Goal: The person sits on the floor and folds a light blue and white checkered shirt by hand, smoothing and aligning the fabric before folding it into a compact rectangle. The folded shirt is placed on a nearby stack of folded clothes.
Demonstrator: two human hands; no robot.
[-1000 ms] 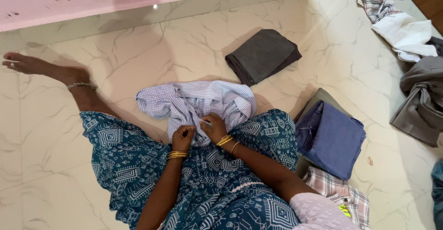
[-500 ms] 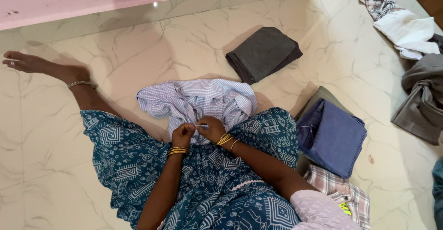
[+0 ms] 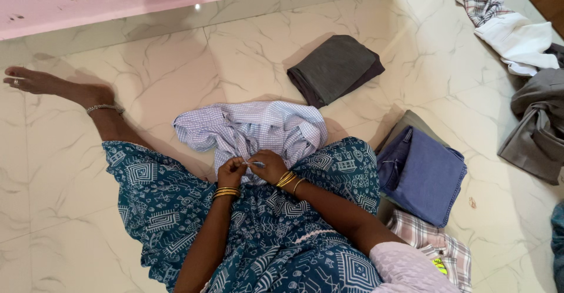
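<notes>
Both hands [image 3: 252,168] on checked shirt [image 3: 252,129]

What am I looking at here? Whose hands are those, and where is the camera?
The camera sits on a person's head and looks down, so you see that person's own arms and lap. The person sits on a marble floor with one leg stretched out. The left hand and right hand meet at the edge of a pale checked shirt lying over the lap, and both pinch its cloth. Around the person lie folded clothes: a dark grey one, a blue one and a plaid one. More loose clothes are heaped at the right.
</notes>
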